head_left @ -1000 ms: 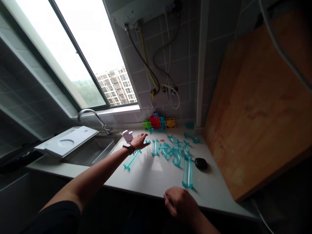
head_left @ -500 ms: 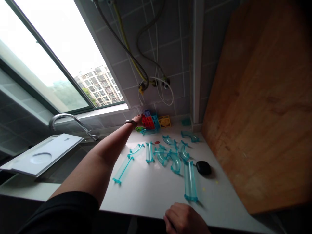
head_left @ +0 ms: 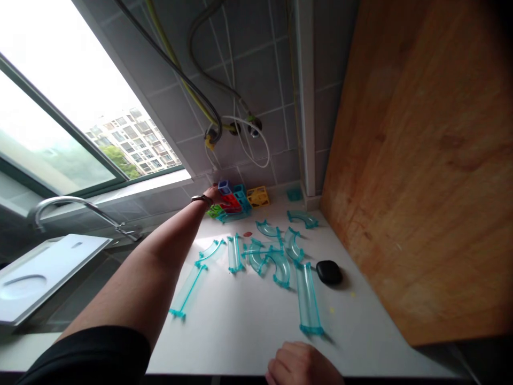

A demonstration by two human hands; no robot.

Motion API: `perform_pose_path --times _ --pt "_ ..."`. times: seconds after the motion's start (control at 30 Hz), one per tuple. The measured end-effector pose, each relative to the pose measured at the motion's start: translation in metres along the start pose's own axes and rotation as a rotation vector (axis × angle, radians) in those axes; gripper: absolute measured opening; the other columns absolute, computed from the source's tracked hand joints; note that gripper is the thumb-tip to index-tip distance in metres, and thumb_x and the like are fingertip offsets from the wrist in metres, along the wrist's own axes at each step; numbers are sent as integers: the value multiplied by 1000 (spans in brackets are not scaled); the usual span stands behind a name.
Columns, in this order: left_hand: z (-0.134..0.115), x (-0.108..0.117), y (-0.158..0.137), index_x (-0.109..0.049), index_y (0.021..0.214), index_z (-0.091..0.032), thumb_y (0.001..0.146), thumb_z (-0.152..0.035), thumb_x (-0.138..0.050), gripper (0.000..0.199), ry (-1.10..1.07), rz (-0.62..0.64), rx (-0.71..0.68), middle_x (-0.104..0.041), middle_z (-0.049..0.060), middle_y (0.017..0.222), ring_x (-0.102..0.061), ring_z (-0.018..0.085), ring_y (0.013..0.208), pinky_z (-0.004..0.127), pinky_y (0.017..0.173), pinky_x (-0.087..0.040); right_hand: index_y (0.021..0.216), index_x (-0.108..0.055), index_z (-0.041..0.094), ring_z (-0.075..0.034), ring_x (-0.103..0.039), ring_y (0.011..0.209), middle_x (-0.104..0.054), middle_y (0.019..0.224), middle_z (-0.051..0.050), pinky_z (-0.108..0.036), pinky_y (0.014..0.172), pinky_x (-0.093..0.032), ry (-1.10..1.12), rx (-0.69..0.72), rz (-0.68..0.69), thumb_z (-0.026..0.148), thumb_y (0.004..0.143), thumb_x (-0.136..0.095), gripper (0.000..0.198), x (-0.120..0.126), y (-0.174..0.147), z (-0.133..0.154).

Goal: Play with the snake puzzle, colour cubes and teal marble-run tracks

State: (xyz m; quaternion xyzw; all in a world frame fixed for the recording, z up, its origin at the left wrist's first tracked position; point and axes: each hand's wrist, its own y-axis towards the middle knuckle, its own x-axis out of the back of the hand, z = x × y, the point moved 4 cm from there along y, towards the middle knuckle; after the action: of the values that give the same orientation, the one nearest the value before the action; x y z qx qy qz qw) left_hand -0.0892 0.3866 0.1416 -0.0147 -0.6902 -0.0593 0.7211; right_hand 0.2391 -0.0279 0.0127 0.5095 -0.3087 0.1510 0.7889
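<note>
My left hand [head_left: 214, 195], below a dark wristband, reaches to the back of the counter and touches the left side of a cluster of hollow toy blocks. Its fingers are partly hidden, so its grip is unclear. The cluster has a purple block [head_left: 224, 187], a red block [head_left: 231, 201], a teal block [head_left: 240, 197], a yellow block [head_left: 258, 197] and a green piece [head_left: 214, 212]. A curved clear-teal track piece [head_left: 233, 216] lies before them. At the front edge my right hand [head_left: 300, 364] rests with fingers curled; a straight track piece [head_left: 308, 302] lies beyond it.
Several curved and straight track pieces [head_left: 256, 255] lie across the white counter [head_left: 240, 321]. A black rounded case [head_left: 329, 272] lies at right, near a wooden board [head_left: 401, 187]. At left are a faucet [head_left: 80, 200] and a white panel [head_left: 52, 272] over the sink. Hoses hang on the wall.
The view has shifted, so the scene sits further left. My left hand stays at the blocks, slightly further behind the purple one. My right hand remains curled at the front edge.
</note>
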Motion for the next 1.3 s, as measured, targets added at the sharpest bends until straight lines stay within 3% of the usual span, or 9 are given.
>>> perform_pose_path --times 0.27,0.47,0.97,1.17,1.3 --pt "0 -6 -11 -62 131 -16 99 -36 -66 38 -17 84 29 -64 11 131 -67 26 111 47 93 -59 67 -55 22 -14 -50 51 -56 57 3 -33 49 -26 -2 -3 4 14 82 -67 21 1 0 1" --pt "-4 2 -13 -64 127 -16 99 -37 -67 35 43 100 35 -67 10 125 -68 25 108 45 91 -60 65 -56 22 -14 -47 50 -56 56 3 -33 48 -24 -35 6 6 16 81 -68 21 0 1 1" --pt "-21 61 -17 -66 123 -15 98 -40 -66 35 90 -30 -81 -68 10 122 -68 25 107 47 93 -57 68 -55 21 -14 -49 53 -56 59 2 -33 50 -25 -69 29 79 18 84 -65 19 -1 -2 2" --pt "-17 99 -16 -73 105 -18 71 -45 -85 45 38 -143 -45 -75 6 95 -70 29 103 33 89 -51 69 -56 21 -15 -51 54 -58 60 1 -34 51 -26 -76 27 105 15 83 -63 16 0 -2 3" --pt "-18 124 -31 -73 103 -16 68 -47 -83 48 -66 -203 -25 -75 5 90 -69 28 99 34 88 -51 71 -57 21 -15 -52 56 -60 62 1 -35 53 -28 -77 21 127 12 81 -62 15 0 -3 3"
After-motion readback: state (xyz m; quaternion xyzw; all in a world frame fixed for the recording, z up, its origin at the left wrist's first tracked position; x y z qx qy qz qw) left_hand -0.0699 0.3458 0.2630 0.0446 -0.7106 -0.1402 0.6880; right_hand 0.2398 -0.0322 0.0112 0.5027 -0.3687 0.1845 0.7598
